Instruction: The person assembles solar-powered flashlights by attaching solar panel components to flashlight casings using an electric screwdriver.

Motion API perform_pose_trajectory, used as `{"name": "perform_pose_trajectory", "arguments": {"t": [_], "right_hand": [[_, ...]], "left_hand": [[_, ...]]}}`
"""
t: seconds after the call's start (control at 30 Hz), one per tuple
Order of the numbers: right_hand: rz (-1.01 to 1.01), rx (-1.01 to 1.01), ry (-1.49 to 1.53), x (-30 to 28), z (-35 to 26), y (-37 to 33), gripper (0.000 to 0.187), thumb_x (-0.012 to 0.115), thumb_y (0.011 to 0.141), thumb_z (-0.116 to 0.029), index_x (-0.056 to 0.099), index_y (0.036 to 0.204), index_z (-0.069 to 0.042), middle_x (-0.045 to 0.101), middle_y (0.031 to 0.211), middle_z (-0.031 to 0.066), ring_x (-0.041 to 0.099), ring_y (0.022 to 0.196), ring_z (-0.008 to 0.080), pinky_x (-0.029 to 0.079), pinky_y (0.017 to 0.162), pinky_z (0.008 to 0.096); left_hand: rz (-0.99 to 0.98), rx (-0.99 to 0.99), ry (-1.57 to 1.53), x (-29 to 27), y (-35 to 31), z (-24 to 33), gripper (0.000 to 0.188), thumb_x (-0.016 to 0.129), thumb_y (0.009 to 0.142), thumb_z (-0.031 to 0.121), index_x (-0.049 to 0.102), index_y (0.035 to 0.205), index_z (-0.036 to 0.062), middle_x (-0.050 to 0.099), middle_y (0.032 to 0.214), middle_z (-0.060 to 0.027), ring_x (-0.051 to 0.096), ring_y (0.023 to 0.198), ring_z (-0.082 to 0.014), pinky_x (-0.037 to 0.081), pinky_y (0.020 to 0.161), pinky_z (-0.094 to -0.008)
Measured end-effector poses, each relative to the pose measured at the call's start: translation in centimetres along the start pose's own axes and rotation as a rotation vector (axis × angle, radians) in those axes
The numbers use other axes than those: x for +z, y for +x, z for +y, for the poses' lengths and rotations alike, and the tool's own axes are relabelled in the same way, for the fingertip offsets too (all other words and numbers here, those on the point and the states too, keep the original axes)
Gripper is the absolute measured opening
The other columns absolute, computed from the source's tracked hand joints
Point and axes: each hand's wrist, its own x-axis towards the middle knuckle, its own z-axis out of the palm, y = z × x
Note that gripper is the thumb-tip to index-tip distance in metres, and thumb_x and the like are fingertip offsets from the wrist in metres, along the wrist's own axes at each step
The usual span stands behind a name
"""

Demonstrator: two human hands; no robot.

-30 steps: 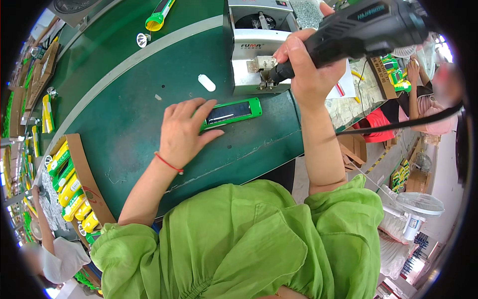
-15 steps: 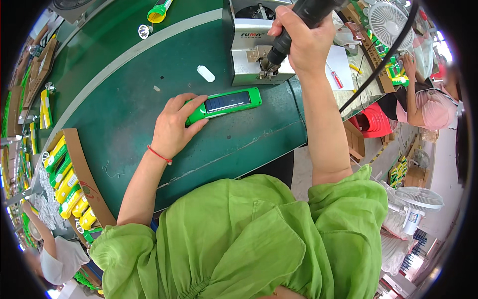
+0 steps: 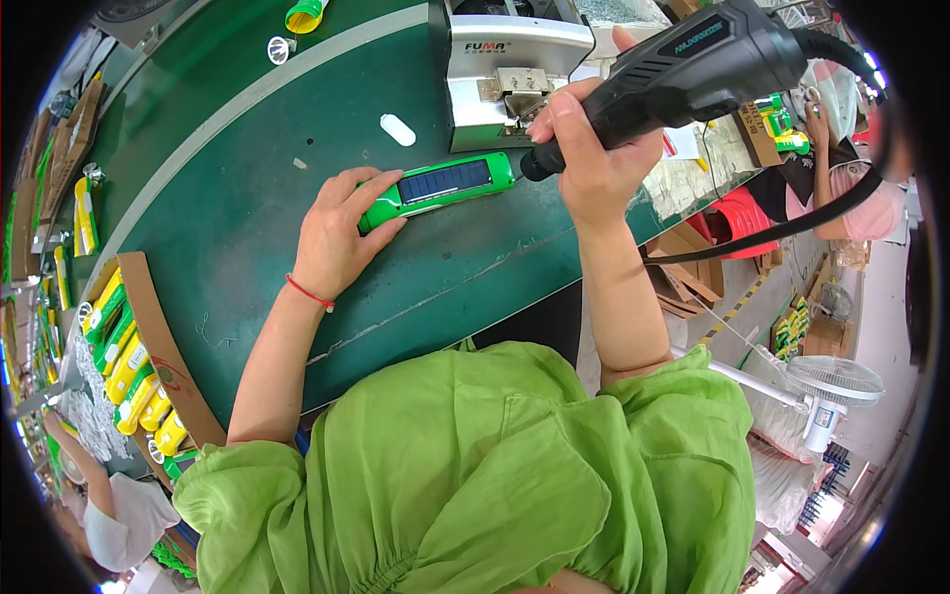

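Green worktable [image 3: 257,238] w/ pale curved strip at back, silver feeder machine [image 3: 467,94] beyond the work; green casing [image 3: 442,185] w/ dark panel lies flat mid-table, btwn the hands; L hand [image 3: 341,228] has thumb & fingers pinched round its near-left end; R hand [image 3: 599,163] has fingers wrapped round black driver [image 3: 693,74], tip just beside casing's right end, contact can't tell; step in hand looks like lining up driver w/ that end; next move prob. calls for steady L grip & bit kept in line; bare room in front of casing, down to table edge; machine crowds R side behind, so swing there is tight; white oval piece [image 3: 398,130] sits behind casing, apart; cardboard box [image 3: 163,356] bounds far left.
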Motion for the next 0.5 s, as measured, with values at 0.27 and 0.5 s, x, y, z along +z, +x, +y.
{"name": "perform_pose_trajectory", "arguments": {"t": [0.27,0.5], "right_hand": [[0.007,-0.022,-0.127,0.0,2.9,-2.2,0.057,0.059,0.083,0.007,0.032,0.133,0.008,0.060,0.073,0.0090,0.060,0.060,0.0148,0.052,0.060,0.0283],[0.051,0.043,-0.058,0.3,2.5,-2.4,0.057,0.059,0.082,0.006,0.031,0.131,0.008,0.060,0.075,0.0092,0.059,0.061,0.0150,0.052,0.061,0.0295]], "left_hand": [[0.001,-0.008,-0.021,0.2,0.0,-0.1,0.050,0.077,0.073,0.010,0.063,0.121,0.0120,0.061,0.116,-0.0098,0.058,0.105,-0.0290,0.052,0.085,-0.0371],[-0.001,-0.004,-0.025,0.0,-0.1,-0.4,0.052,0.078,0.071,0.009,0.064,0.121,0.0118,0.061,0.116,-0.0101,0.059,0.104,-0.0289,0.052,0.085,-0.0372]]}}
